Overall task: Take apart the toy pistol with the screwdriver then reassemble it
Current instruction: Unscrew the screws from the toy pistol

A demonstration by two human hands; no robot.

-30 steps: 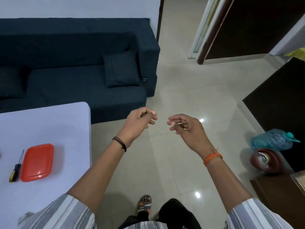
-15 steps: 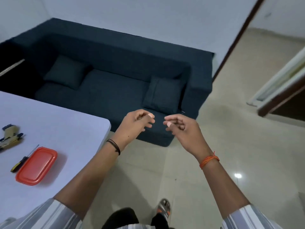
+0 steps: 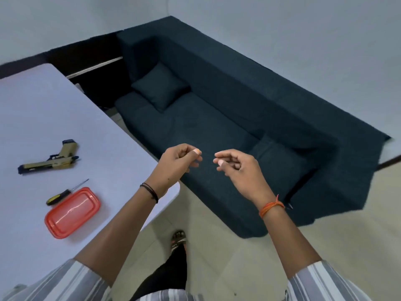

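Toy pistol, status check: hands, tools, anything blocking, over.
Left hand and right hand loosely curled, holding nothing. Toy pistol whole on white table, untouched; screwdriver beside red container. Nothing blocking.

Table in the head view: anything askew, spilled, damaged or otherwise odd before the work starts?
Nothing stands out. The pistol lies whole on its side on the table, the screwdriver beside the red lid. Both hands, left and right, hang empty off the table's edge, fingers loosely curled.
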